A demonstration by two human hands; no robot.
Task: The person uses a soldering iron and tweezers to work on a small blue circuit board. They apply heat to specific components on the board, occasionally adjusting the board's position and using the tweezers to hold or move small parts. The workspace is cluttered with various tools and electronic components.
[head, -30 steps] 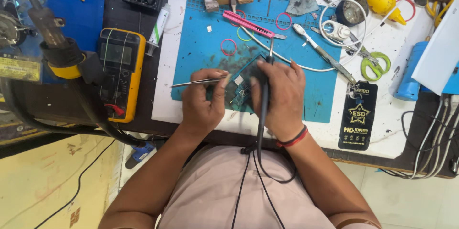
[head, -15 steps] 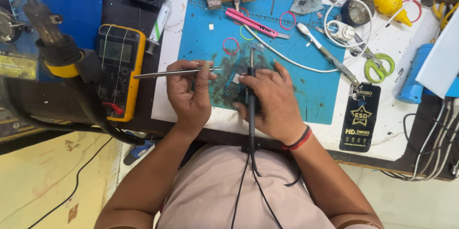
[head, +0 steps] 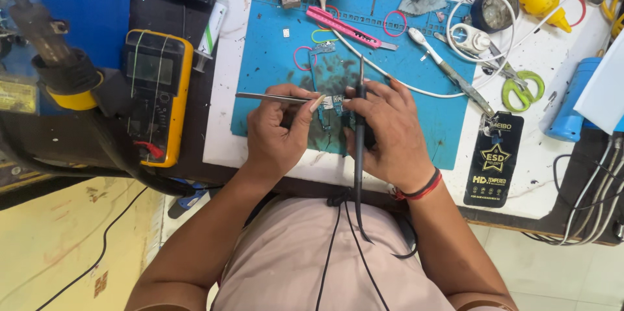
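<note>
Between the hands, a small circuit board (head: 333,104) (left hand (head: 276,130) gripping tweezers (head: 273,97), right hand (head: 390,135) a soldering iron (head: 359,116)).

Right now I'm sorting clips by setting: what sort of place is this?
Likely an electronics repair bench: a yellow multimeter, a blue work mat, and tweezers over a small circuit board.

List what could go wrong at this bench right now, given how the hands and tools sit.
1. The left hand holds tweezers close to the right hand, which holds a black corded tool over the small circuit board; a slip might knock a part off.
2. The tool's cord trails across the person's lap and could snag and jerk the tip.
3. The pink utility knife lies just beyond the hands.
</note>
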